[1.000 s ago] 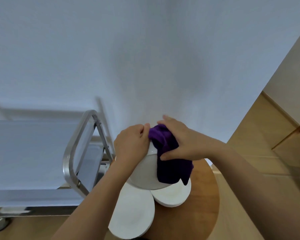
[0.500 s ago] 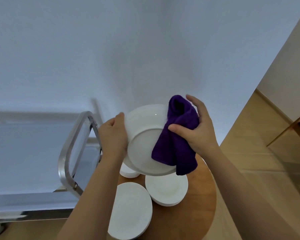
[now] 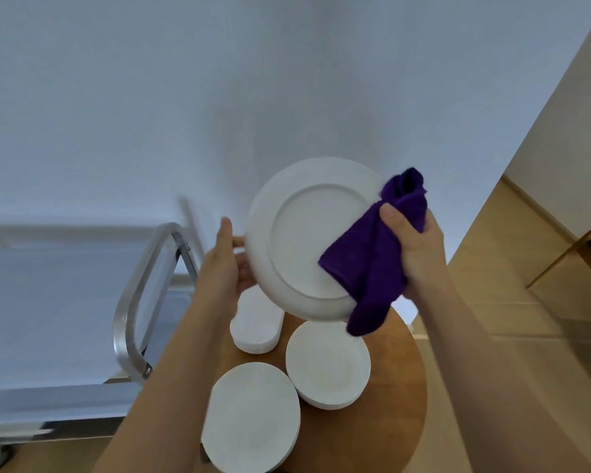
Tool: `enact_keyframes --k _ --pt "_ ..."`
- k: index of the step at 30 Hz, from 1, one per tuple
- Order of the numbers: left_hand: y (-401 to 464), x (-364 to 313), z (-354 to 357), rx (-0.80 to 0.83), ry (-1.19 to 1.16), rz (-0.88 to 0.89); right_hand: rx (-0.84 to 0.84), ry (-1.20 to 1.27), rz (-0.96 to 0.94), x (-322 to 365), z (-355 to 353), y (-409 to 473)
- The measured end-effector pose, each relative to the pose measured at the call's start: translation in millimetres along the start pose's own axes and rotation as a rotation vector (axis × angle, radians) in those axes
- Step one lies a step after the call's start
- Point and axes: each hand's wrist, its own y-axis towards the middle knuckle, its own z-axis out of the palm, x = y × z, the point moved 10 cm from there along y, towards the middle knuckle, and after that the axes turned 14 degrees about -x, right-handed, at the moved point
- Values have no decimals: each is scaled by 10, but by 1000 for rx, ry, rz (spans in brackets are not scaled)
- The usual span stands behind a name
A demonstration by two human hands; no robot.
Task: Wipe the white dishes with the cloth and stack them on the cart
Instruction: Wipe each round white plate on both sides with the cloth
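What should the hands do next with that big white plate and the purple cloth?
Probably rub the purple cloth across the large round white plate: the right hand pinches cloth against its edge, the left hand steadies it, tilted upright above the round wooden table.

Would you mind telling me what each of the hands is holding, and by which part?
The left hand supports the white plate at its left rim. The right hand grips the purple cloth around its bunched upper part, against the plate's right rim.
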Motion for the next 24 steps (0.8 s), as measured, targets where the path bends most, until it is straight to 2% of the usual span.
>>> enact_keyframes --k 2,4,5,7,9,11,16,19,22,24 --pt "39 -181 151 118 176 85 165 -148 14 73 173 38" --pt "15 -339 269 137 376 210 306 -287 38 85 352 35" --pt "-1 -406 284 105 400 259 346 -351 30 95 410 37" --pt "-39 -478 251 36 294 287 365 -418 -38 161 473 64" --pt "-76 -466 163 -27 173 276 284 -405 -129 250 432 104" --pt "-94 -365 94 -77 67 196 143 -321 -132 252 272 126" --pt "-144 117 131 -229 -375 -177 -110 -97 77 -353 63 -221" --pt "-292 466 311 -213 -487 -340 -250 57 213 -667 83 -418" --pt "-331 547 201 -149 -451 -246 -193 171 307 -689 103 -346" --pt "-248 452 99 -20 -355 -169 -116 220 389 -710 37 -303"
